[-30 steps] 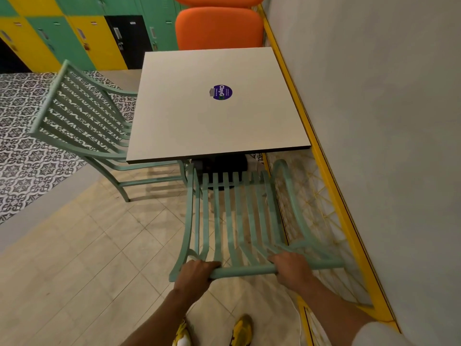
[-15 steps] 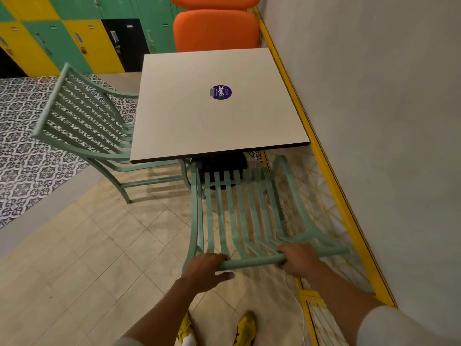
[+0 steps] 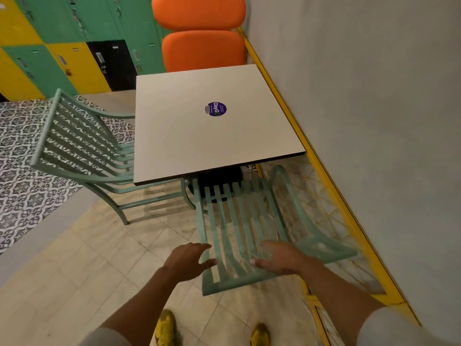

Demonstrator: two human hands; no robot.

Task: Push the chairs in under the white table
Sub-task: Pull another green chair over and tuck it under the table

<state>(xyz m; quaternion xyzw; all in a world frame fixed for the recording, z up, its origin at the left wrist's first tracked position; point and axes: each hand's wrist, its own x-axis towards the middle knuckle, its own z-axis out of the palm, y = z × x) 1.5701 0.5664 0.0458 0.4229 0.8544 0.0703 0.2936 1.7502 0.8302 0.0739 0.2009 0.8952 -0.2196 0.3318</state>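
Observation:
The white square table stands against the wall, with a purple round sticker on its top. A mint-green slatted chair faces the table's near edge, its seat partly under the top. My left hand and my right hand hover with fingers spread just over the chair's back rail, holding nothing. A second mint-green chair stands at the table's left side, its seat partly hidden under the tabletop.
A grey wall and a yellow floor strip run close along the right. Orange padded seats sit behind the table. Green, yellow and black lockers line the back. Patterned floor lies to the left.
Both hands gripped the near chair's top rail before; now they have let go and the fingers are spread. The chair's seat has gone slightly further under the table.

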